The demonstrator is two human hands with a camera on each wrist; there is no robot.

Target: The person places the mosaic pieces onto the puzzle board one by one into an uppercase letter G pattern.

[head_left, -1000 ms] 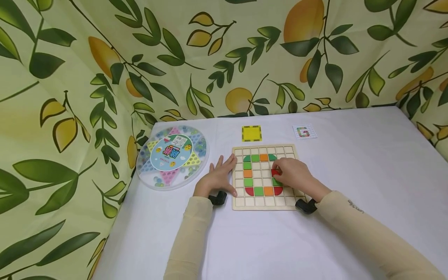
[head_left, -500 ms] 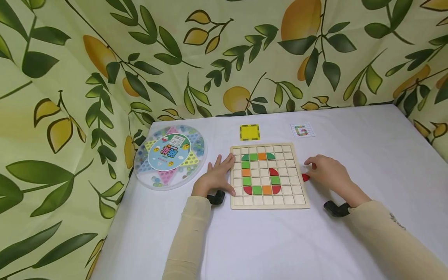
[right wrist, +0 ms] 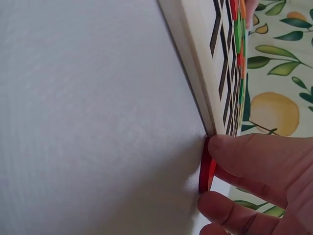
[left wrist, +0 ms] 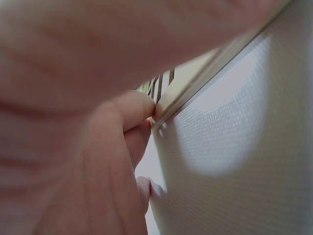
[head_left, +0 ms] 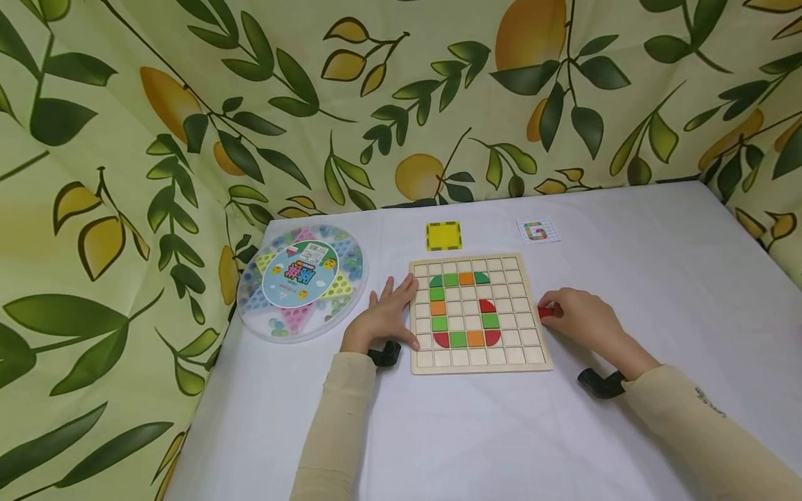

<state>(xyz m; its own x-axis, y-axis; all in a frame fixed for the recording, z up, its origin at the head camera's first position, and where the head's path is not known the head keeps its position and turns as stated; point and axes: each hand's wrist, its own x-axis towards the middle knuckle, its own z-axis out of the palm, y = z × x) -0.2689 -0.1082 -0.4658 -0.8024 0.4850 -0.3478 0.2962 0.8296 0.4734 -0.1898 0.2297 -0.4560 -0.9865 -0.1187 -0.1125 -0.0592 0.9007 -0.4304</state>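
A wooden grid board [head_left: 516, 358] lies on the table, with green, orange and red tiles set in some squares in a G-like outline. My left hand [head_left: 382, 316] spreads its fingers along the board's left edge, fingertips and thumb touching it; its left wrist view shows fingers [left wrist: 132, 110] at the wooden side. Beside the board's right edge, my right hand [head_left: 583, 320] pinches a red tile [right wrist: 207, 169] between thumb and fingers. The tile is low over the white cloth and partly hidden by the fingers in the head view.
Behind the board lie a yellow square piece [head_left: 443, 236] and a small card [head_left: 537, 230] printed with a coloured G on a grid. To the left is a round clear game case [head_left: 301, 282] with a star pattern and marbles. Patterned fabric [head_left: 376, 104] rises behind the table.
My right hand has left a red curved tile in the grid above the right green one. It moved right, off the board, and now pinches another red tile. The left hand stayed put.
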